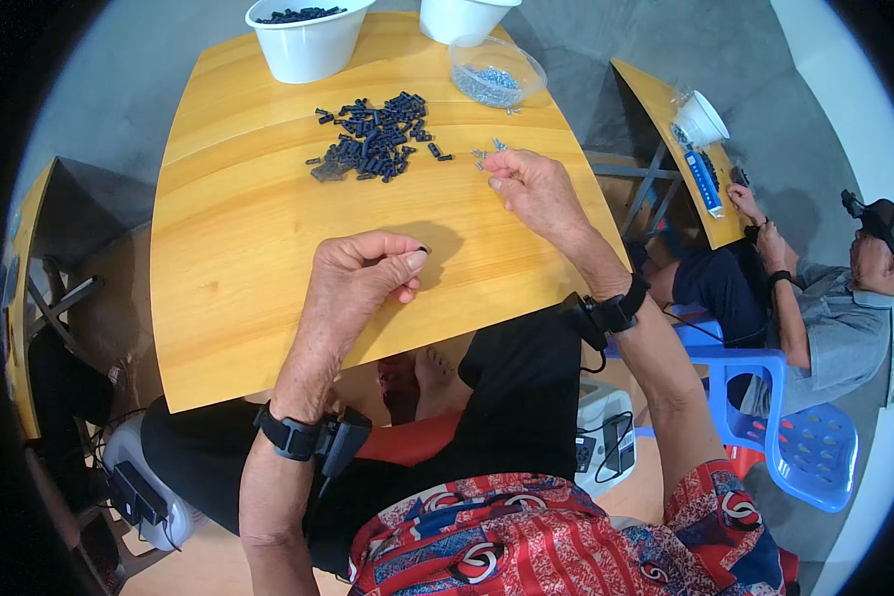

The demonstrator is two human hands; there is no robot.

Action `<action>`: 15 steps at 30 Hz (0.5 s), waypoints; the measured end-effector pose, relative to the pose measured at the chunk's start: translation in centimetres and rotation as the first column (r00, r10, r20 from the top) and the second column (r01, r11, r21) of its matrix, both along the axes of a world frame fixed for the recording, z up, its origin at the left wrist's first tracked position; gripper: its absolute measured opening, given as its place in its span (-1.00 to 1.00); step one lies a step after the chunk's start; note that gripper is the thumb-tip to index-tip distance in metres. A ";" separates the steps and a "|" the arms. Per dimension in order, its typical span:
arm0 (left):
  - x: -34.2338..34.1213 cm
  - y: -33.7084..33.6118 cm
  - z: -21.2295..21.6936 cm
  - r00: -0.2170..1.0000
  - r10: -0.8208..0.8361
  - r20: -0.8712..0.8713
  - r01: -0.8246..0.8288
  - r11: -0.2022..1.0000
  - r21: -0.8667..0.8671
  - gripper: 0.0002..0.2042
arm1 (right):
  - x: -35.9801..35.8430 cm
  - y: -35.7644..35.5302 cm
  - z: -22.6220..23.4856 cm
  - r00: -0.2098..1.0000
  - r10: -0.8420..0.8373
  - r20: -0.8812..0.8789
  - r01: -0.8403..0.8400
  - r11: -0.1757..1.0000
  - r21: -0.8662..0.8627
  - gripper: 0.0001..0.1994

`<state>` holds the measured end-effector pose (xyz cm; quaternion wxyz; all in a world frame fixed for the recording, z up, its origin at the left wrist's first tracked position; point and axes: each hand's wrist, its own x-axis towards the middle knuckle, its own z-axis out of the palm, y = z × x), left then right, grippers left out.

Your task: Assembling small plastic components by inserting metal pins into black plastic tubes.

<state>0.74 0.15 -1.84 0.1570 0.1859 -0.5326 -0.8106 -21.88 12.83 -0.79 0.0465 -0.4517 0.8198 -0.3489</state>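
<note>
My left hand (368,263) is closed in a pinch over the near part of the wooden table (238,219). A small black plastic piece (424,250) pokes out between its thumb and forefinger. Farther right, my right hand (533,189) has its fingertips pressed together beside a few small silver screws (480,155) lying on the wood. Whether those fingertips hold a screw is too small to make out. Beyond my hands spreads a loose pile of black plastic pieces (372,137), with a couple lying apart at its right.
A white tub (313,45) of black pieces and a second white tub (462,18) stand at the far edge. Near them sits a clear bowl (497,74) of silver screws. To the right, another person (834,298) works at a separate table, beside a blue plastic chair (810,437).
</note>
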 end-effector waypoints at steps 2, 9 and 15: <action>0.0 0.1 0.1 1.000 -0.023 0.009 0.023 1.000 -0.020 -0.91 | -0.4 0.0 -0.3 0.999 0.033 -0.023 -0.034 0.999 -0.025 -0.85; 0.0 0.2 0.3 1.000 -0.019 0.015 0.019 1.000 -0.010 -0.92 | -0.4 -0.5 -0.2 0.998 0.038 -0.055 -0.038 0.999 0.001 -0.84; 0.0 0.2 0.4 1.000 -0.022 0.021 0.023 1.000 -0.021 -0.92 | 0.1 -0.3 0.2 0.990 0.091 -0.105 -0.093 0.996 -0.015 -0.85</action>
